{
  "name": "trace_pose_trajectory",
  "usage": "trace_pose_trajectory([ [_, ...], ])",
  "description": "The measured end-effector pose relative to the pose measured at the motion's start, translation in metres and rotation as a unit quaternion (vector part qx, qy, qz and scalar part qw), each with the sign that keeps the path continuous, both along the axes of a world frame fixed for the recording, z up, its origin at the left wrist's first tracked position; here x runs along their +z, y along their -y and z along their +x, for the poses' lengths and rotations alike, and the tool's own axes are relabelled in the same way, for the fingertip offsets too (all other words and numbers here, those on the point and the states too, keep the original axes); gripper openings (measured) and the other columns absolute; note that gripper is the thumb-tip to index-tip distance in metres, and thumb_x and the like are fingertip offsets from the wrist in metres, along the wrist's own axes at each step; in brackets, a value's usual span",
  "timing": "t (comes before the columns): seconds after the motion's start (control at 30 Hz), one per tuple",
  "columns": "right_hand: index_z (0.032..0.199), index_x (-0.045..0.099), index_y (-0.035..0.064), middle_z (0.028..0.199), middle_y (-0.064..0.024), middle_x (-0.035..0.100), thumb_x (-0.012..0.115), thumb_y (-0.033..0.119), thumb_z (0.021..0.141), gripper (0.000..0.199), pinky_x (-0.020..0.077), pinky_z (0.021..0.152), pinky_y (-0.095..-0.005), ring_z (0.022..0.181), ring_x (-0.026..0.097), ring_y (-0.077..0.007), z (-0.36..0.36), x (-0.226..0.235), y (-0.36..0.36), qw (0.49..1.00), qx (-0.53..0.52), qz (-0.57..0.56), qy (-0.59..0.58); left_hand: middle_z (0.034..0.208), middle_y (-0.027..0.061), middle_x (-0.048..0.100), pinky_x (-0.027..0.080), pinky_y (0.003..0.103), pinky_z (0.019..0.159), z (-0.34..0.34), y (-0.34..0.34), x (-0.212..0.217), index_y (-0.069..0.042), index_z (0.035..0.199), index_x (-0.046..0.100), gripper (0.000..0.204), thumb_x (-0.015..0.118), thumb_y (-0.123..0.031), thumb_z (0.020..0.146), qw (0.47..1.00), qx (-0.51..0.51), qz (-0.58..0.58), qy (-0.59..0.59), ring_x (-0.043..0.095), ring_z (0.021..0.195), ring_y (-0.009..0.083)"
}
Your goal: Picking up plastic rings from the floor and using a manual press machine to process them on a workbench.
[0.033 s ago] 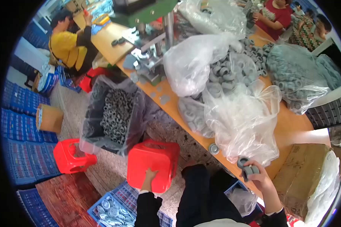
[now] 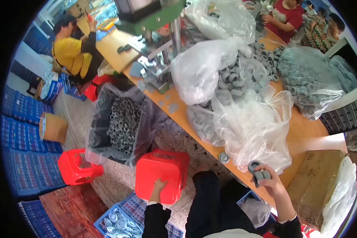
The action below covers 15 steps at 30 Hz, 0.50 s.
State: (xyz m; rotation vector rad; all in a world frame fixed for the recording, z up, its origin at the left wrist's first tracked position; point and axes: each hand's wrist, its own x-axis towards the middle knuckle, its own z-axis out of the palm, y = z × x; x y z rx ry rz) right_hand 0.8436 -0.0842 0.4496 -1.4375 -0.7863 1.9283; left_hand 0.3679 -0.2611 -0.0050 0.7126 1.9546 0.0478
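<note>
My left hand [image 2: 158, 188] is on the seat of a red plastic stool [image 2: 174, 166], its fingers bent down into the middle of the seat and their tips hidden. Over the front edge of the wooden table, my right hand [image 2: 271, 183] is closed around several grey rings [image 2: 259, 174] held in a row. Right behind these rings lies a crumpled clear plastic bag [image 2: 258, 131]. A small round metal-looking piece [image 2: 224, 158] sits at the table's edge, left of my right hand.
Bags and loose grey rings [image 2: 234, 75] cover much of the table [image 2: 305, 135]. A cardboard box [image 2: 317, 182] stands at the right. Left of the table are a lined bin of rings [image 2: 125, 125], another red stool [image 2: 77, 166] and blue crates [image 2: 27, 166]. A green-headed press [image 2: 158, 20] is at the back; people work beyond.
The whole view has shifted slightly. The rings in my right hand have turned a little; my left hand stays on the stool.
</note>
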Motion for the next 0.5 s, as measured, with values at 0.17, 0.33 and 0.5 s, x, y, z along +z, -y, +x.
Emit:
trace_pose_trajectory([
  [0.17, 0.099, 0.054, 0.0113, 0.131, -0.0214, 0.032, 0.069, 0.012, 0.06, 0.042, 0.0266, 0.099, -0.0345, 0.129, 0.024, -0.0309, -0.029, -0.012, -0.103, 0.952, 0.042, 0.232, 0.194, 0.106, 0.0179, 0.058, 0.044, 0.039, 0.085, 0.017, -0.063, 0.063, -0.001, 0.119, 0.047, 0.065, 0.065, -0.04, 0.07, 0.986, -0.158, 0.047, 0.028, 0.054, 0.102, 0.0302],
  [0.33, 0.102, 0.054, 0.0082, 0.13, -0.0255, 0.031, 0.073, 0.019, 0.058, 0.049, 0.0346, 0.093, -0.0369, 0.117, 0.036, -0.0381, -0.029, -0.054, -0.231, 0.829, 0.013, 0.345, 0.44, 0.104, 0.0188, 0.058, 0.046, 0.036, 0.082, 0.001, -0.144, 0.132, -0.003, 0.113, 0.054, 0.055, 0.064, -0.039, 0.073, 0.973, -0.203, 0.107, 0.028, 0.057, 0.098, 0.0294],
  [0.5, 0.1, 0.055, 0.0065, 0.12, -0.026, 0.04, 0.076, 0.023, 0.058, 0.05, 0.033, 0.095, -0.038, 0.116, 0.035, -0.0413, -0.064, -0.102, -0.281, 0.796, 0.016, 0.292, 0.53, 0.099, 0.0168, 0.061, 0.045, 0.036, 0.083, -0.134, -0.182, 0.107, -0.002, 0.106, 0.058, 0.054, 0.063, -0.044, 0.072, 0.895, -0.43, 0.12, 0.009, 0.058, 0.096, 0.0279],
])
